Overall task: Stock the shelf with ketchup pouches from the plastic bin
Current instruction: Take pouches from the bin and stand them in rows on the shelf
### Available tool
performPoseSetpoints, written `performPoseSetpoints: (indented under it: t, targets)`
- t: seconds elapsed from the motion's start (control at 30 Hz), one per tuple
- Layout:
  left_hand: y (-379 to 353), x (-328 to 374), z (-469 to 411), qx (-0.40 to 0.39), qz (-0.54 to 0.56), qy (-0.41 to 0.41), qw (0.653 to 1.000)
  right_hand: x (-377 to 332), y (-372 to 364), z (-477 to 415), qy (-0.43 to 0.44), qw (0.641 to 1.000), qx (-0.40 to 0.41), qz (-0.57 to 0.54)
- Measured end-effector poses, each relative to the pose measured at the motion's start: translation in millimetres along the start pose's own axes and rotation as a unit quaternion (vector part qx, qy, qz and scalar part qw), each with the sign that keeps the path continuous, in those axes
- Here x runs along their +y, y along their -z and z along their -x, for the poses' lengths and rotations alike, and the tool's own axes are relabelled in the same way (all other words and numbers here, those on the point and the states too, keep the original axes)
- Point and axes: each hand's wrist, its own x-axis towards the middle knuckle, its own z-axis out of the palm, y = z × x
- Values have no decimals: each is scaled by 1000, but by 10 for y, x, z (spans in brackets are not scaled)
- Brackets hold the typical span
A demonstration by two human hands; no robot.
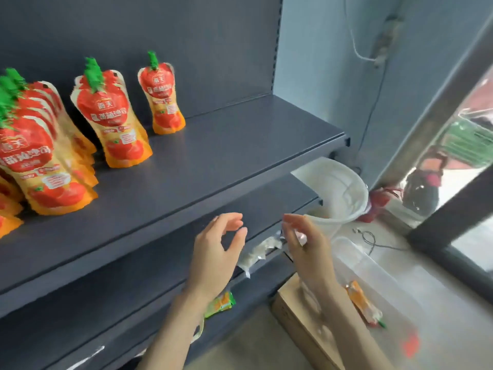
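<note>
Several red and orange ketchup pouches with green caps stand on the dark grey shelf [240, 145]: a crowded row at the left [40, 156], one [114, 116] to its right and a single pouch [162, 97] further back. Both hands hover in front of the shelf's front edge, below it. My left hand [218, 252] is empty with fingers curled apart. My right hand [306, 244] is also empty, fingers loosely spread. The clear plastic bin [400, 284] sits low at the right, with one pouch [364, 303] lying inside.
A lower shelf [160, 263] holds white packets [258, 253] and a green-orange packet [221, 303]. A cardboard box [298, 324] sits under the bin. A white bucket [344, 193] stands at the shelf's right end, near a glass door [466, 182]. A person is outside it.
</note>
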Motion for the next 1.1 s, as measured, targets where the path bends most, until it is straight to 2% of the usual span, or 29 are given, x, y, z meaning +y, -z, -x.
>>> performPoseSetpoints:
  t: [0.13, 0.23, 0.37, 0.47, 0.77, 0.97, 1.1]
  targets:
    - [-986, 107, 138, -76, 47, 34, 995, 609, 690, 186, -69, 997, 22, 10]
    - [-1673, 171, 319, -139, 78, 67, 985, 1113, 1137, 342, -116, 993, 4, 25]
    - [-2431, 161, 521, -206, 55, 86, 973, 1733, 1558, 536, -170, 983, -25, 64]
    - [-2827, 85, 608, -236, 20, 106, 966, 2126, 1747, 609, -219, 974, -21, 51]
    - [-3849, -352, 423, -351, -46, 184, 917, 3269, 1854, 692, -367, 930, 2, 16]
    - [-4608, -995, 249, -416, -84, 214, 880, 4094, 1591, 751, -462, 886, 27, -4]
    - [-5152, -1559, 100, -430, -98, 239, 865, 4666, 1331, 796, -519, 854, 39, -12]
